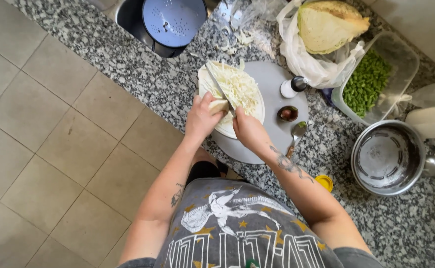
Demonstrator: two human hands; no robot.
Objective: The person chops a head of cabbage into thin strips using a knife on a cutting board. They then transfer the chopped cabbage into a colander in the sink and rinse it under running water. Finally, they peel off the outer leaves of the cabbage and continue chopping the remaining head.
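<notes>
Held in the left hand (203, 118): a small pale wedge of cabbage (219, 105), fingers curled around it, pressed down on the white round plate (227, 128). Closed around the handle of a long steel kitchen knife (219, 86): the right hand (247, 129), just beside the left and nearly touching it. Blade ran up and away from both hands, slanting toward the left-hand side, its long axis crossing just beyond the wedge. Wedge lay between the two hands, nearer the left, under the heel of the blade. Heaped beyond the hands, on the far part of the plate: a pile of pale shredded cabbage (238, 88). Beneath everything, a grey round cutting board (272, 84) on the speckled granite counter (168, 89).
</notes>
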